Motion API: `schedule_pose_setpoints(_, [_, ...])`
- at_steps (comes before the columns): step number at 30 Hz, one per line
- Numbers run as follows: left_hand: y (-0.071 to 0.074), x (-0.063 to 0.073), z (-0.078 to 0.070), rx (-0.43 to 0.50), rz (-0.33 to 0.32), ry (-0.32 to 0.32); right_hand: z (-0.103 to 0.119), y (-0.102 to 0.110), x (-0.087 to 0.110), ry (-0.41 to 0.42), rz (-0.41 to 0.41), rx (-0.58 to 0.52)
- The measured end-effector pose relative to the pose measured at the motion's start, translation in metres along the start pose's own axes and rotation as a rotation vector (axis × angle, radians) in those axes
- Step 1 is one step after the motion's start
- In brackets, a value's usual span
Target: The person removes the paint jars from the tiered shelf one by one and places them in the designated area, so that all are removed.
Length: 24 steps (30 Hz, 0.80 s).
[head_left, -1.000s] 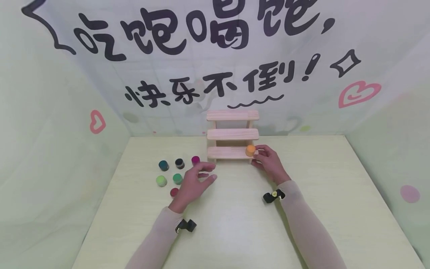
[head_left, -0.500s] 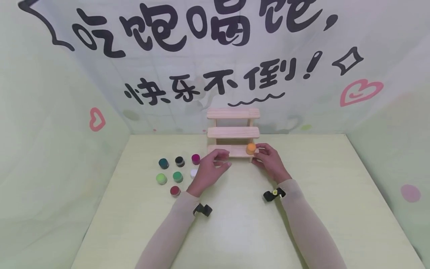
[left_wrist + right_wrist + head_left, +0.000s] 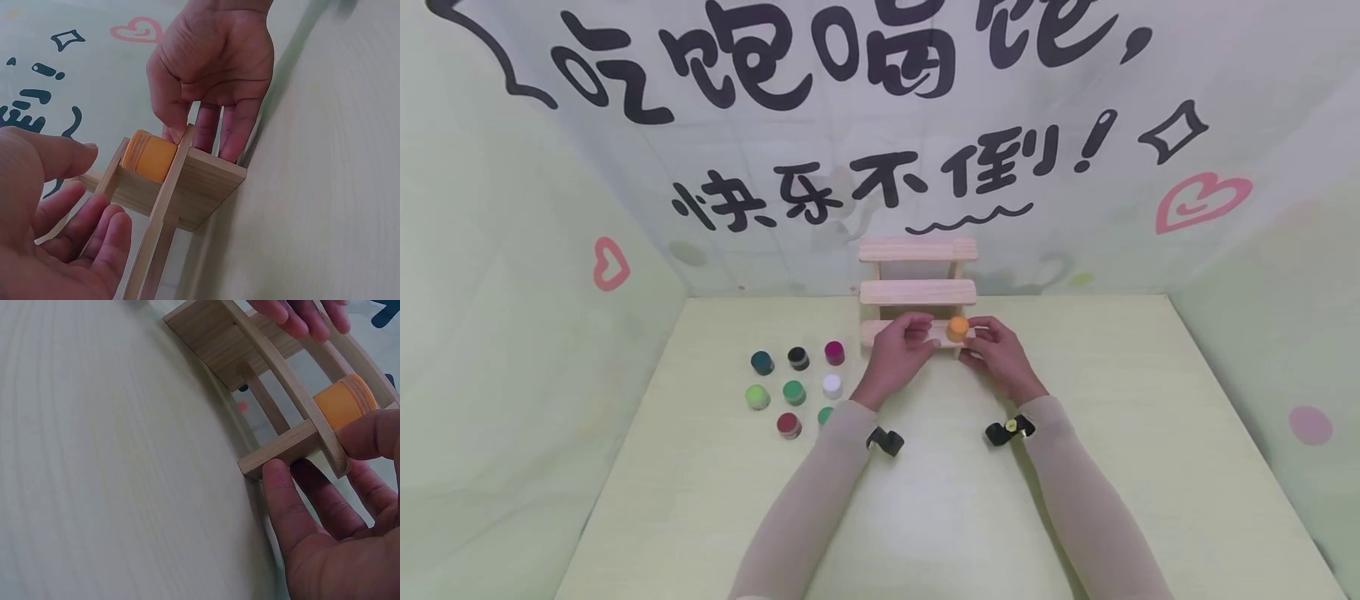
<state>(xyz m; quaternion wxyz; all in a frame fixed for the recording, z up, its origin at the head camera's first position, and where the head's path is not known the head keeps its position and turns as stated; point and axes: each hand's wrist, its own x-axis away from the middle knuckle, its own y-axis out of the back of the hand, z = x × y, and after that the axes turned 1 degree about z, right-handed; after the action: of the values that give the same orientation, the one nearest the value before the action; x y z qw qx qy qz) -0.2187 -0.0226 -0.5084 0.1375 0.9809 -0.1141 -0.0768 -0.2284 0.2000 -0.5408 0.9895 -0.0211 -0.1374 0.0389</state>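
A small orange paint jar (image 3: pixel 958 329) stands at the right end of the lowest step of a three-step wooden stand (image 3: pixel 917 292). My right hand (image 3: pixel 1003 362) pinches the jar's right side with thumb and index fingertips. Its lower fingers touch the stand's leg, as the right wrist view shows. My left hand (image 3: pixel 901 354) hovers in front of the lowest step, left of the jar. In the left wrist view its fingers (image 3: pixel 112 240) are loosely bent, apart from the jar, and nothing lies between them.
Several jars stand left on the table (image 3: pixel 940 517): teal (image 3: pixel 762 362), black (image 3: pixel 798 358), magenta (image 3: pixel 834 353), light green (image 3: pixel 757 397), green (image 3: pixel 793 392), white (image 3: pixel 832 386), red (image 3: pixel 789 425). Another green one (image 3: pixel 826 414) is partly behind the left sleeve. A printed cloth hangs behind.
My left hand has moved right and forward from beside the jars to the lowest step, uncovering the white jar and a green one. My right hand stays at the orange jar.
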Motion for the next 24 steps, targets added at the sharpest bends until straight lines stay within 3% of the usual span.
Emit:
schedule_pose_setpoints(10, [-0.023,-0.021,-0.001,-0.042,0.004,0.034,-0.001,0.000,0.002,0.005,0.000,-0.031])
schedule_pose_setpoints(17, [-0.034,-0.026,-0.003,-0.083,0.027,0.001,-0.001,0.000,0.002,0.003,0.004,-0.039])
schedule_pose_setpoints(24, [-0.036,-0.029,-0.004,-0.113,0.047,0.026,0.000,-0.001,0.002,0.012,0.000,-0.048])
